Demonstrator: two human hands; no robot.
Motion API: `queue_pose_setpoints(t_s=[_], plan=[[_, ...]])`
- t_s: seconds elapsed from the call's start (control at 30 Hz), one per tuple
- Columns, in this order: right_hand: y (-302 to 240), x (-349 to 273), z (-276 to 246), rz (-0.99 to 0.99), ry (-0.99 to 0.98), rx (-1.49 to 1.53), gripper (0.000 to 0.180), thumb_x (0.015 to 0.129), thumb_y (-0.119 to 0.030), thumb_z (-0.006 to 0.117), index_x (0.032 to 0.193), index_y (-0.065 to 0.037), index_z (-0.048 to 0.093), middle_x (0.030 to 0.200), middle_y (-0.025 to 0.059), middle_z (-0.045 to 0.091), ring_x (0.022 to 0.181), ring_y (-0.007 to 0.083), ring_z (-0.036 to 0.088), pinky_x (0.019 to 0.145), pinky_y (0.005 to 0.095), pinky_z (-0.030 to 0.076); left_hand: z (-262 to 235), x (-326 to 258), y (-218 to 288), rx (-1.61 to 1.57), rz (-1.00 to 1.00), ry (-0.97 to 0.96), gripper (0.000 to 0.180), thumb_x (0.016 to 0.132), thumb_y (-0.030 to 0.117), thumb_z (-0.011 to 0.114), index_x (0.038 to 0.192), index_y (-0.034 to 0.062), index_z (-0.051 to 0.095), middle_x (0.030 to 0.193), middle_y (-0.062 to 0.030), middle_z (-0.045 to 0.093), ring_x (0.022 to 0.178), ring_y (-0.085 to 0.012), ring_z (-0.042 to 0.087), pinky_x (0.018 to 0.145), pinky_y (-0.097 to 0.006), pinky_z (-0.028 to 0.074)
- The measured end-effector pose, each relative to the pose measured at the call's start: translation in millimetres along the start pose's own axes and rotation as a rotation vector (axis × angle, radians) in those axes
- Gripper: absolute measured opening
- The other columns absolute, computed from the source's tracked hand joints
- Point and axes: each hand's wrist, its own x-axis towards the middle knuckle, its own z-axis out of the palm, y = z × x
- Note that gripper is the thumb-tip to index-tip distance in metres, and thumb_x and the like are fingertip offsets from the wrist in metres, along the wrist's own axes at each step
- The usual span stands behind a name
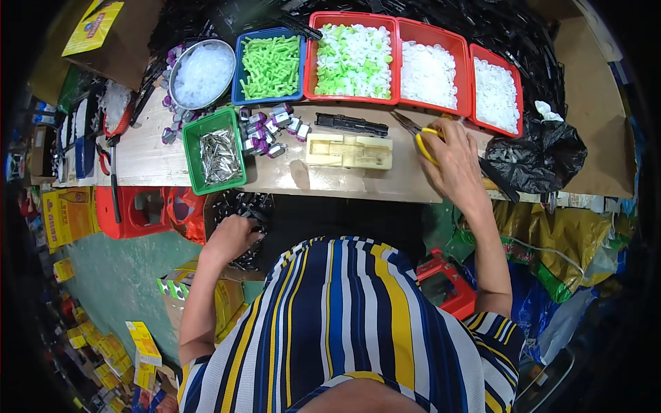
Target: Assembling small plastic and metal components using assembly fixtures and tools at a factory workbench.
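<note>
My right hand (454, 162) is closed around the yellow handles of a pair of pliers (422, 141), low over the worktable's right part. The jaws point to the far left. Beside them lies a cream-coloured block fixture (350, 151) with a shaped groove along its top. Just behind the block rests a long black plastic part (351, 124). Below the table's front edge, my left hand (233, 239) is over a box of small black parts (241, 204). Its fingers are curled, and whatever is in them is hidden.
Along the back stand a metal bowl (203, 74), a blue bin of green pieces (270, 98), and red bins (398, 101) of white and green pieces. A green bin (191, 155) holds metal pins. Purple-and-white parts (265, 135) lie loose. A black plastic bag (537, 158) sits right.
</note>
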Motion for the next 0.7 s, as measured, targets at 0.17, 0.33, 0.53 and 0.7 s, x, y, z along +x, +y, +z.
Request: queue_pose_setpoints(t_s=[0.17, 0.33, 0.53, 0.7], plan=[[-27.0, 29.9, -3.6, -0.106, 0.019, 0.109, 0.026, 0.081, -0.01, 0.071, 0.106, -0.003, 0.064, 0.111, 0.012, 0.06, 0.11, 0.0302, 0.057, 0.089, 0.0442, 0.045, -25.3, 20.6, 43.8, -0.216, 0.241, 0.094, 0.027, 0.085, 0.017, 0.071, 0.106, -0.0015, 0.07, 0.086, -0.0239, 0.067, 0.082, -0.0407, 0.065, 0.071, -0.044, 0.051], [-37.7, 68.1, 25.1, -0.183, -0.109, 0.173, 0.025, 0.082, -0.011, 0.071, 0.105, -0.002, 0.066, 0.098, 0.015, 0.065, 0.093, 0.0356, 0.064, 0.078, 0.0444, 0.051, -63.1, 42.5, 83.1, -0.276, 0.402, 0.573, 0.017, 0.083, 0.011, 0.07, 0.094, -0.0017, 0.069, 0.083, -0.02, 0.065, 0.078, -0.0383, 0.063, 0.072, -0.045, 0.052], [-42.6, 86.2, 36.8, -0.243, -0.208, 0.035, 0.019, 0.083, -0.012, 0.07, 0.097, 0.0, 0.066, 0.089, 0.016, 0.066, 0.082, 0.0379, 0.065, 0.073, 0.0453, 0.052, -87.3, 91.0, 73.1, 0.197, 0.356, 0.999, 0.013, 0.076, 0.004, 0.07, 0.089, 0.0016, 0.067, 0.082, -0.0113, 0.06, 0.083, -0.0293, 0.058, 0.072, -0.041, 0.049], [-44.7, 75.4, 19.1, -0.194, -0.135, 0.09, 0.018, 0.082, -0.014, 0.07, 0.093, -0.001, 0.066, 0.087, 0.0154, 0.065, 0.079, 0.0364, 0.065, 0.071, 0.0453, 0.052, -86.3, 107.1, 62.4, 0.219, 0.306, 0.985, 0.015, 0.074, 0.004, 0.071, 0.088, 0.0003, 0.066, 0.08, -0.0112, 0.06, 0.083, -0.0287, 0.058, 0.072, -0.04, 0.048]])
